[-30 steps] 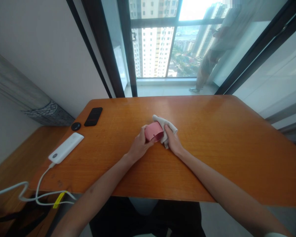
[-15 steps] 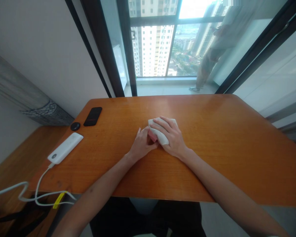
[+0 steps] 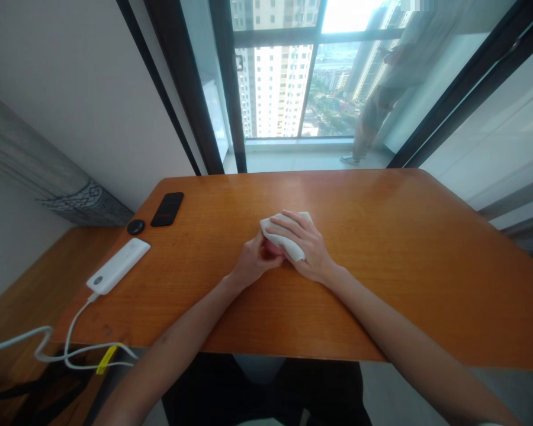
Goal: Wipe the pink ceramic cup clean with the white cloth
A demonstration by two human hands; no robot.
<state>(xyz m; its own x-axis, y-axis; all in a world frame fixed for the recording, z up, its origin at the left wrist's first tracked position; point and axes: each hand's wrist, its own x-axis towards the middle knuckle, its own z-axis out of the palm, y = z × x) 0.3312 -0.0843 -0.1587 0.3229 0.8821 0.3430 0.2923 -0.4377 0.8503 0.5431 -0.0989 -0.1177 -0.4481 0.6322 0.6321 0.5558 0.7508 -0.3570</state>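
Note:
Near the middle of the brown wooden table (image 3: 382, 254), a small pink object (image 3: 273, 248) shows between my two hands, its lower part hidden by fingers. My left hand (image 3: 255, 258) grips it from the left, thumb and fingers curled round it. A white cloth (image 3: 288, 242) lies over the object's top and right side. My right hand (image 3: 308, 248) presses the cloth onto the object, its fingers reaching across the cloth toward the upper left.
At the table's left are a black phone (image 3: 167, 209), a round black item (image 3: 135, 227) and a white power bank (image 3: 118, 266) with a white cable (image 3: 73, 324). A person's legs (image 3: 373, 112) show beyond the glass.
The cloth and my right hand's fingers have shifted slightly left over the pink object. The cloth now covers more of its top. My left hand has turned a little around it.

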